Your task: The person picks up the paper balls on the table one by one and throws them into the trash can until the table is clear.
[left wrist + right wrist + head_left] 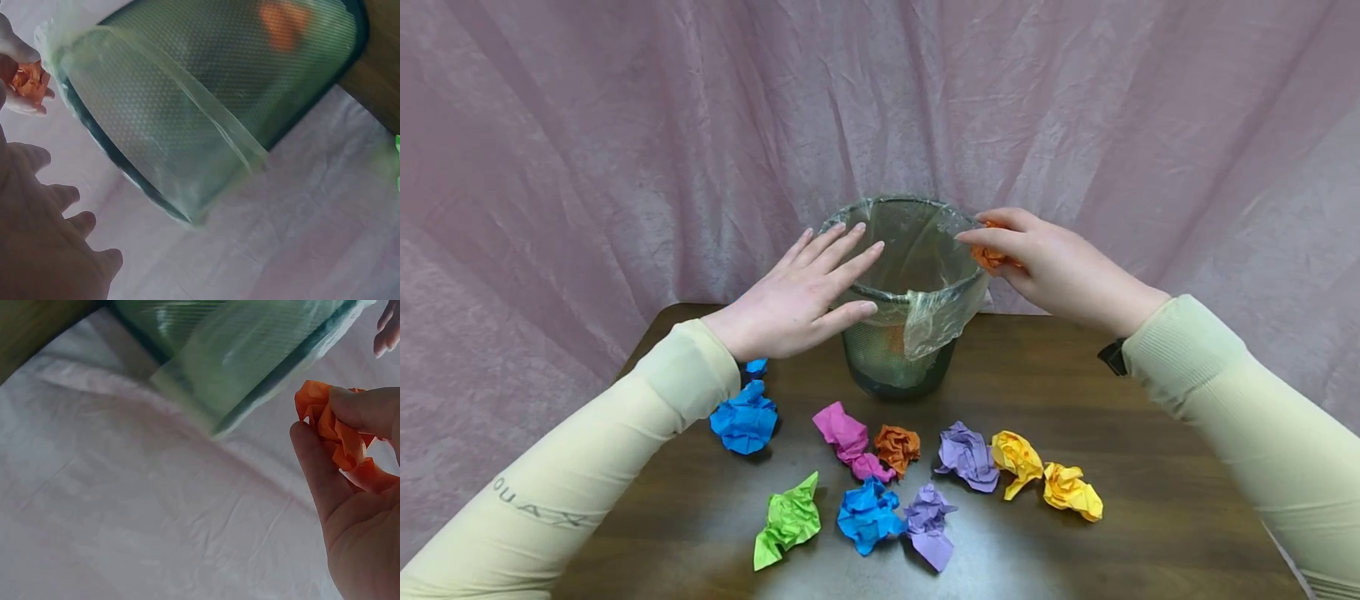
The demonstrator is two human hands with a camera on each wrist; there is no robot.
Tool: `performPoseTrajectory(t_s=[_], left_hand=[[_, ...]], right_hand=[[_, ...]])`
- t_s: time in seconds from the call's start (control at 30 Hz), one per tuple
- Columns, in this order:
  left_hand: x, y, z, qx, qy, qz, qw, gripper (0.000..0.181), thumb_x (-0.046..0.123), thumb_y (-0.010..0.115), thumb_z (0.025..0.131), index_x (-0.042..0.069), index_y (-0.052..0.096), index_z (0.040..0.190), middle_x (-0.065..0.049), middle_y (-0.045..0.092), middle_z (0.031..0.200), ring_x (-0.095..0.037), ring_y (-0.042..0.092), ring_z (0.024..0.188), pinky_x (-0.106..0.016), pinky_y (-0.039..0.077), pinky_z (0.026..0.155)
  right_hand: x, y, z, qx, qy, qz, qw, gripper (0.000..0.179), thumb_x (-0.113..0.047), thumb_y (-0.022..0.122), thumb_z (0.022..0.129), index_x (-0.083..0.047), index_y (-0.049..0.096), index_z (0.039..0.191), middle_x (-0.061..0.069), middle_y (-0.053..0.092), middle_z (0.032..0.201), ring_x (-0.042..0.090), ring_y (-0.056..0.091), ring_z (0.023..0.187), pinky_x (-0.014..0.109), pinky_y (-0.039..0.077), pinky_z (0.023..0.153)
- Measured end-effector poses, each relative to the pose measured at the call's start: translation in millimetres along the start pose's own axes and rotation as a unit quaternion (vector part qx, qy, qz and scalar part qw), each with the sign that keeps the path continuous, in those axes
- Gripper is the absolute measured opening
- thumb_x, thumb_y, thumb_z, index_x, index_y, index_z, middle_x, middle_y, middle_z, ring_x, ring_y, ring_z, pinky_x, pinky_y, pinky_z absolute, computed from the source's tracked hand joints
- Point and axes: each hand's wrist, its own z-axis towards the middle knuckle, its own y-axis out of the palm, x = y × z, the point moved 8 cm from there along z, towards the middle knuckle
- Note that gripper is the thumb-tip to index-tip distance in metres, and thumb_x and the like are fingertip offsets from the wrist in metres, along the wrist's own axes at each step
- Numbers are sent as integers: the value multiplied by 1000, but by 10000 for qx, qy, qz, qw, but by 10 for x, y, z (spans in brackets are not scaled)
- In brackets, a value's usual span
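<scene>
A crumpled orange paper ball (337,428) is pinched between the thumb and fingers of my right hand (1060,262), at the right rim of a mesh wastebasket (895,367). A clear plastic bag (936,321) lines the basket and folds over its front rim. Through the mesh, an orange patch (284,25) shows inside. My left hand (793,296) is spread with straight fingers over the basket's left rim, palm down and holding nothing. In the left wrist view its fingers appear apart from the basket wall.
Crumpled papers lie on the dark wooden table (1015,550): blue (745,419), green (788,521), pink (842,432), brown-orange (897,448), another blue (870,515), purple (967,457) and yellow (1072,492). A pink curtain (880,100) hangs behind the basket.
</scene>
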Motion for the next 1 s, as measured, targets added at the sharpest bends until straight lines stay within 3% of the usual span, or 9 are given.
performPoseTrajectory(t_s=[0.27,0.57,0.77,1.0], left_hand=[[-282,-10,-68,-47,-380,-52,9993,73,59,39,106,23,17,166,-9,8,171,-32,4,157,-55,0,124],[-590,22,-156,-329,-925,-50,9952,74,60,37,106,23,13,166,-9,4,172,-31,-2,157,-56,-1,123],[-640,28,-166,-332,-971,-39,9947,75,59,38,106,23,13,166,-9,4,172,-33,0,157,-56,-3,123],[-638,43,-165,-282,-950,-17,9951,74,58,41,106,22,16,166,-10,6,172,-32,1,157,-57,-1,123]], right_hand=[[-80,188,364,-253,105,312,9991,56,4,65,95,-17,58,147,16,49,148,33,62,115,47,53,91],[-66,358,596,-611,452,433,9962,62,-9,65,99,-21,45,157,12,45,152,28,58,122,44,50,97],[11,428,665,-858,875,464,9914,71,-21,67,100,-29,33,162,11,34,162,33,53,131,51,47,103],[62,489,645,-1102,1034,279,9881,77,-38,64,101,-31,20,165,6,20,169,33,29,151,56,32,116]])
